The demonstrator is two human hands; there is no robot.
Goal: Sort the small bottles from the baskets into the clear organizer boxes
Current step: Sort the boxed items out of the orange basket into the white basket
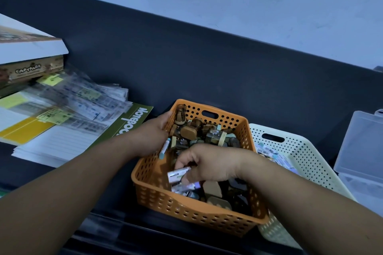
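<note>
An orange perforated basket [186, 209] sits in the middle, full of small brown bottles [189, 131] and silver-labelled tubes. My right hand [205, 163] is inside it, fingers curled round a small silver-labelled bottle [178, 174]. My left hand [153, 136] grips the basket's left rim and holds a thin white tube with teal caps [164, 148] under the palm. A cream perforated basket [300, 151] stands right behind the orange one, holding labelled tubes [267, 151]. A clear organizer box [360, 151] lies at the right edge with its lid up.
A stack of notebooks [62, 141] and plastic-sleeved sheets [83, 97] lies on the left of the dark table [207, 72]. Boxes [31, 68] are piled at the far left. A pale wall runs behind the table.
</note>
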